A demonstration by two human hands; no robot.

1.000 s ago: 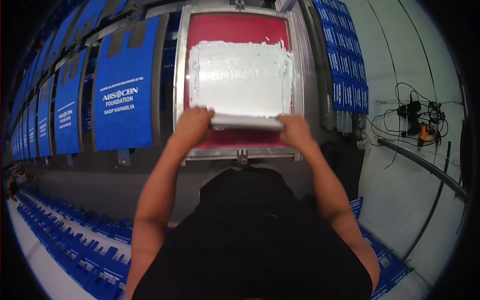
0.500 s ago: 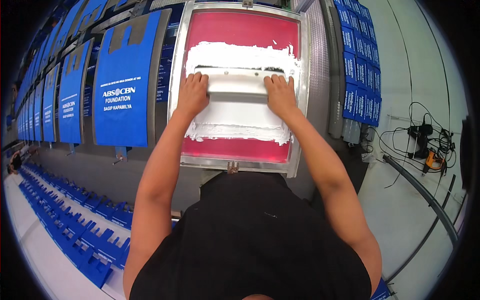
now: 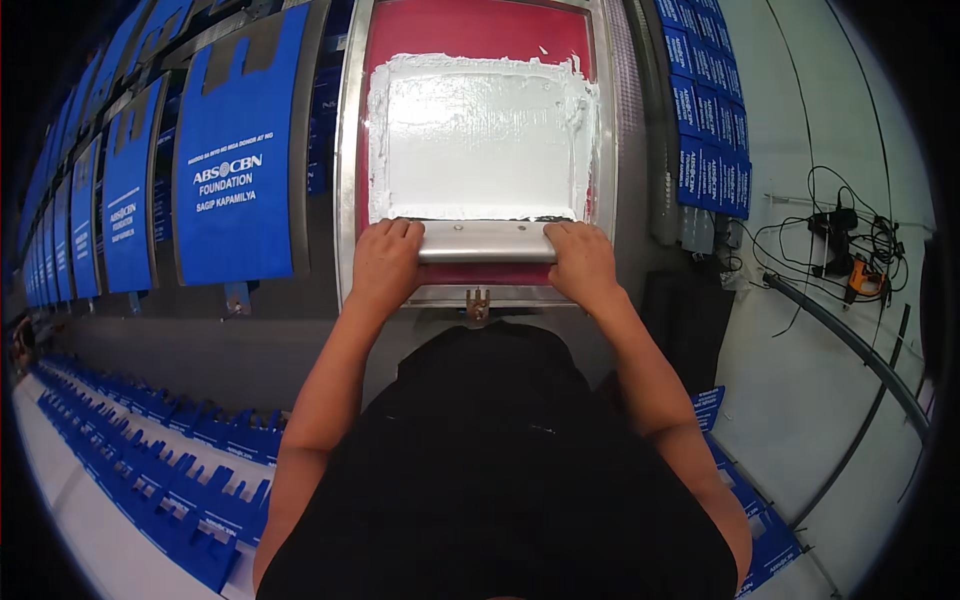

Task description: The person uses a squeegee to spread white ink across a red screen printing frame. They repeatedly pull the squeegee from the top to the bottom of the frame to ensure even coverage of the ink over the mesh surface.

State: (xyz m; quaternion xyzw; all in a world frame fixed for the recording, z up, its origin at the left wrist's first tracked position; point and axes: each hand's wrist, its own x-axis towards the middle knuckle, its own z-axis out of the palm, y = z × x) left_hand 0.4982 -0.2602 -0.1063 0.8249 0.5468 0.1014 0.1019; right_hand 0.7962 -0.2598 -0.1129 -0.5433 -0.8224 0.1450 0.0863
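Note:
Both of my hands grip a wide squeegee with a metal handle [image 3: 487, 243]. My left hand [image 3: 388, 262] is closed round its left end, and my right hand [image 3: 584, 262] round its right end. The squeegee lies across the near part of a screen-printing frame [image 3: 349, 150], whose mesh [image 3: 480, 30] is red. Beyond the squeegee, white ink [image 3: 480, 135] covers a broad rectangle of the mesh, with thick ragged ridges along its edges. The squeegee's blade is mostly hidden beneath the handle. A metal clamp [image 3: 478, 303] sits at the frame's near edge.
Blue printed bags [image 3: 235, 180] lie on flat boards in a row to the left. More blue bags [image 3: 150, 480] are laid out at the lower left, and others [image 3: 715, 180] at the right. Cables and an orange-and-black tool [image 3: 864, 281] lie on the pale floor [image 3: 790, 400].
Both hands have pulled the squeegee toward me, from the middle of the screen to near its close edge. White ink now lies smoothed behind it.

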